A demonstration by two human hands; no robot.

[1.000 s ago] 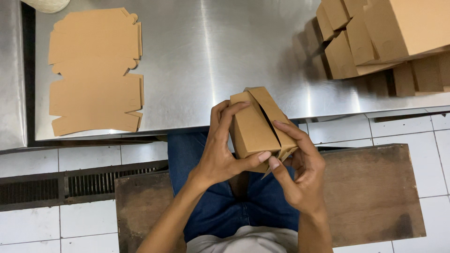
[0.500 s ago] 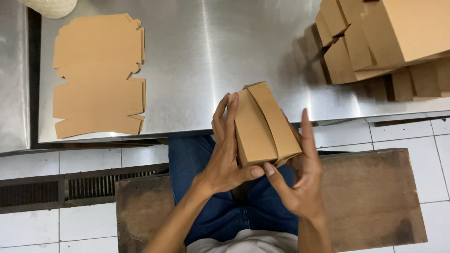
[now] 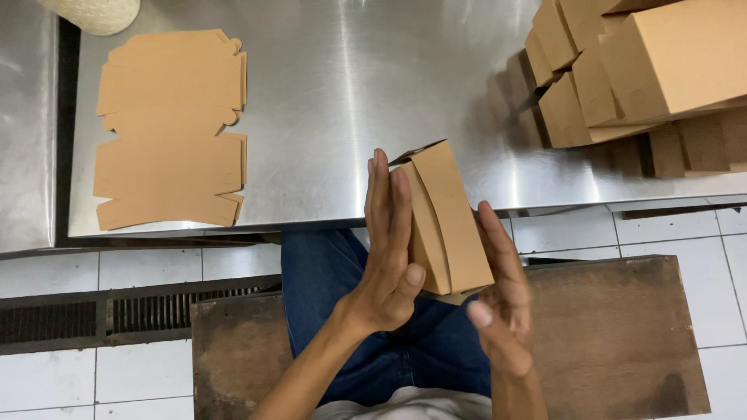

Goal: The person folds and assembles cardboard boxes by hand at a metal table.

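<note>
left hand (image 3: 387,257) flat against the left side of a box (image 3: 443,222), right hand (image 3: 502,292) flat on its right, both pressing it, held above the lap at the counter (image 3: 350,93) edge | press evenly to keep panels square | box: plain brown cardboard, slim, half folded | far left flat cardboard sheets (image 3: 171,128) | far right stacked finished boxes (image 3: 638,70)

Stainless steel table (image 3: 350,101) with cardboard stock at both ends.

At the left end, flat unfolded brown box blanks (image 3: 167,128) lie stacked directly on the metal, edges near the front rim. A pale rounded object (image 3: 93,12) sits at the far left corner, cut off by the frame. At the right end, assembled brown cardboard boxes (image 3: 630,70) stand piled together, casting shadows on the surface.
</note>
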